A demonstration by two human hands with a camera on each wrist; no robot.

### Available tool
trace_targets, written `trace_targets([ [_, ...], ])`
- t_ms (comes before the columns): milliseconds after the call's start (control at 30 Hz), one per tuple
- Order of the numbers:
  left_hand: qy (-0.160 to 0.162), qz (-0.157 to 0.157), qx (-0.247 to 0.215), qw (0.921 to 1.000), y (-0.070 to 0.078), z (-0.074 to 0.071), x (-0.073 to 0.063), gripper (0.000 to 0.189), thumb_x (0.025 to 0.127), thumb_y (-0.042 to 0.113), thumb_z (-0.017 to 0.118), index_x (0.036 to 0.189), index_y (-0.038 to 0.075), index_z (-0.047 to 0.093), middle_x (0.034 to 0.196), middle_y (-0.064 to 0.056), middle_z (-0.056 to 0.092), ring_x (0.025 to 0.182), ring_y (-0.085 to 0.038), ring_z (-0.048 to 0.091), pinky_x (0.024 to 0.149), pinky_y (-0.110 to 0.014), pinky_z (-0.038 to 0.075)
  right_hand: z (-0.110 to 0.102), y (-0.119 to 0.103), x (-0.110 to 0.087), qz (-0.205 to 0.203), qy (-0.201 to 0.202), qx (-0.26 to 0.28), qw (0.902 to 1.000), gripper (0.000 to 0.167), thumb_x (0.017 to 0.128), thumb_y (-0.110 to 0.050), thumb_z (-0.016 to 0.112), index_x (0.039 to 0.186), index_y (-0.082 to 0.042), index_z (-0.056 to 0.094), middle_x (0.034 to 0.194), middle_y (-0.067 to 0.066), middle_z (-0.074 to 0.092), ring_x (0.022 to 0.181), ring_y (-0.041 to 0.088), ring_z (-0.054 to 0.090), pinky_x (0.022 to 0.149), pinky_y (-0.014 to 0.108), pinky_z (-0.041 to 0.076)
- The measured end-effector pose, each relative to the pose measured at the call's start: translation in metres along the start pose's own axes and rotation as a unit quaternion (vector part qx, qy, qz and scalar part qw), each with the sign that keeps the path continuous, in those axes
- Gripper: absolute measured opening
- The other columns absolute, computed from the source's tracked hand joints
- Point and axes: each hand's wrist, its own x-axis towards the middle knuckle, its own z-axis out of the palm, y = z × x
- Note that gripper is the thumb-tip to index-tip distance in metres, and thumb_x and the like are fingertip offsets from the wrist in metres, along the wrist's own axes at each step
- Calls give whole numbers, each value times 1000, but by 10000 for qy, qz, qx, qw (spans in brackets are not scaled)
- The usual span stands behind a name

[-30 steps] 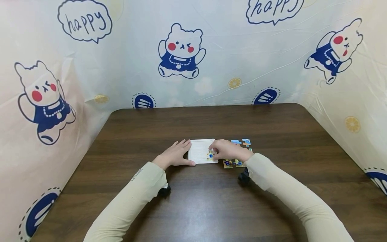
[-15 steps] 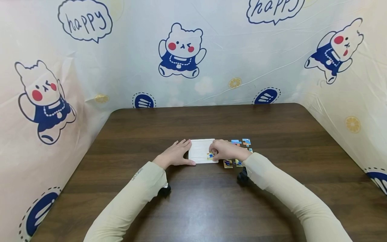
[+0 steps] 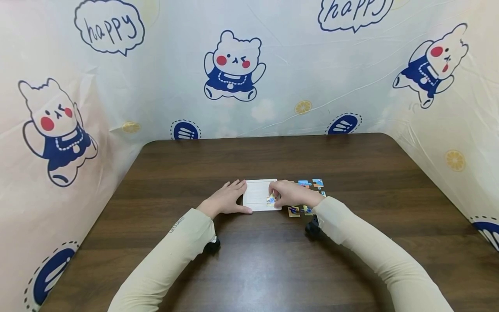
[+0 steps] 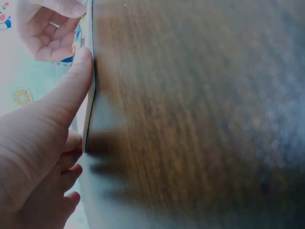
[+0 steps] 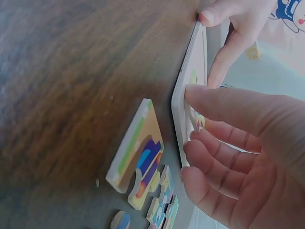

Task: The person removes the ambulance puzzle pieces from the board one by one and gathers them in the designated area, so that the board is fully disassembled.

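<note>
A shallow white puzzle tray (image 3: pixel 255 195) lies mid-table in the head view. My left hand (image 3: pixel 223 202) rests along its left side, fingers spread and fairly straight. Its thumb (image 4: pixel 76 78) presses the near edge in the left wrist view. My right hand (image 3: pixel 291 193) is over the tray's right end and pinches a colourful jigsaw piece (image 3: pixel 270 201) at the near right corner. In the right wrist view the piece (image 5: pixel 192 118) stands tilted between thumb and fingertips, its lower edge at the tray. The right fingers partly hide it.
Right of the tray lie several loose jigsaw pieces (image 3: pixel 294 212), some hidden under the right wrist. A large piece (image 5: pixel 143 148) is closest to the tray in the right wrist view. The brown table (image 3: pixel 249 260) meets a printed curtain (image 3: pixel 280 78) behind.
The piece in my right fingers has tipped slightly and its face looks paler with glare. The right hand has barely shifted; the left hand and tray stay where they were.
</note>
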Motion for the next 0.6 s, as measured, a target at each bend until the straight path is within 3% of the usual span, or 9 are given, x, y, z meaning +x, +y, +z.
trace_targets([
  [233, 26, 12, -7, 10000, -1, 1, 0, 95, 79, 62, 58, 144, 0, 25, 149, -14, 20, 136, -30, 15, 108, -47, 10, 1, -1, 1, 55, -64, -57, 9999, 26, 78, -10, 72, 100, -5, 60, 81, 1, 54, 68, 14, 48, 61, 26, 41],
  [600, -42, -7, 6, 10000, 1, 0, -2, 96, 80, 62, 57, 145, 1, 23, 150, -13, 19, 137, -29, 13, 108, -46, 10, -6, 0, -9, 21, 153, -9, 9999, 29, 78, -11, 72, 103, -3, 59, 84, 3, 56, 69, 14, 47, 62, 27, 42],
])
